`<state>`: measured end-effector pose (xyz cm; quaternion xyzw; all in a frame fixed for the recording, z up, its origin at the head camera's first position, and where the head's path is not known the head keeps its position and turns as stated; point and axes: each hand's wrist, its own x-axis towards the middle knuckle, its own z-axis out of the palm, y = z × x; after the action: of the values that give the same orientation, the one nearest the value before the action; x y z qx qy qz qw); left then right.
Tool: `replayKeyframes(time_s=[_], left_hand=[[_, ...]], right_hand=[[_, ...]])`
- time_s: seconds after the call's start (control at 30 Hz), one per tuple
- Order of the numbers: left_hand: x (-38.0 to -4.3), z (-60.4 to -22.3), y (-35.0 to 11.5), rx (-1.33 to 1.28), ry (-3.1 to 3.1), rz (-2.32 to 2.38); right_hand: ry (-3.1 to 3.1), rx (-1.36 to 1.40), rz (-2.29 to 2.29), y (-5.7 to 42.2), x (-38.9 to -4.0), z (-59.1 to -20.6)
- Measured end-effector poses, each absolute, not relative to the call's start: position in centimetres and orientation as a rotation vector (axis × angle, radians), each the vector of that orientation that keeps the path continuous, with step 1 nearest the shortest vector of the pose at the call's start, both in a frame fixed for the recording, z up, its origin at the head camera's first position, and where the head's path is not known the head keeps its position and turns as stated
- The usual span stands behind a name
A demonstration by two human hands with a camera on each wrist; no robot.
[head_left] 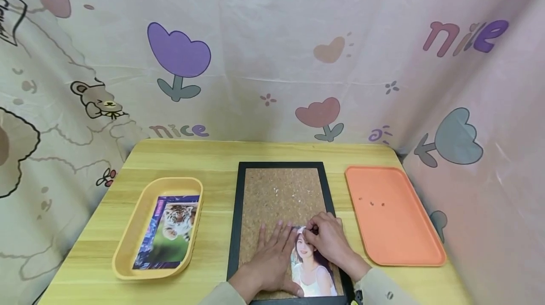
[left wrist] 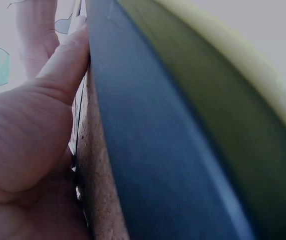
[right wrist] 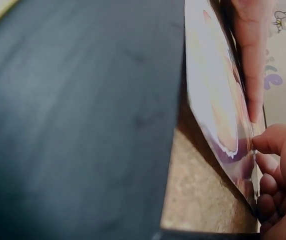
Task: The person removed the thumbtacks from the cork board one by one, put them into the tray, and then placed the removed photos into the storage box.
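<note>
A photo point(head_left: 312, 274) of a person in a white top lies on a cork board point(head_left: 281, 191) with a black frame. My left hand point(head_left: 272, 262) lies flat, fingers spread, across the cork and the photo's left edge. At the photo's top, the thumb and forefinger of my right hand point(head_left: 328, 236) pinch something small that the fingertips hide; its kind cannot be told. The right wrist view shows this right hand point(right wrist: 283, 175) with its other fingers curled, while the side of the photo point(right wrist: 215, 90) stands slightly off the cork.
To the left is a yellow tray point(head_left: 121, 253) with a tiger picture point(head_left: 174, 229) on top of another print. An orange tray point(head_left: 396, 229) on the right holds a few tiny brown pieces point(head_left: 372, 204). Small shiny specks show on the upper cork. A printed curtain point(head_left: 264, 82) closes off the table's back.
</note>
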<state>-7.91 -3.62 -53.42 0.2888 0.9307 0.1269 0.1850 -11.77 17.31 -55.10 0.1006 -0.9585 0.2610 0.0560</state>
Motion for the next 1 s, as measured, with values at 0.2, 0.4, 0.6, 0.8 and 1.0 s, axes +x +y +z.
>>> replayKeyframes(time_s=[0.2,0.4,0.6,0.8,1.0], left_hand=[[-7.74,-53.3,-3.68,0.814,2.623,0.362],[-7.82,-53.3,-3.67,0.83,2.627,0.368],[-7.88,-53.44,-3.65,0.831,2.633,0.363],[-7.92,-53.51,-3.61,0.831,2.634,0.362],[-7.74,-53.54,-3.61,0.83,2.64,0.358]], right_hand=[[-2.924,0.296,0.781,17.16,-11.75,-55.08],[-2.901,0.29,0.756,17.13,-11.73,-55.15],[-2.891,0.29,0.749,17.15,-11.71,-55.25],[-2.882,0.293,0.75,17.2,-11.77,-55.28],[-2.911,0.263,0.77,17.32,-11.68,-55.24]])
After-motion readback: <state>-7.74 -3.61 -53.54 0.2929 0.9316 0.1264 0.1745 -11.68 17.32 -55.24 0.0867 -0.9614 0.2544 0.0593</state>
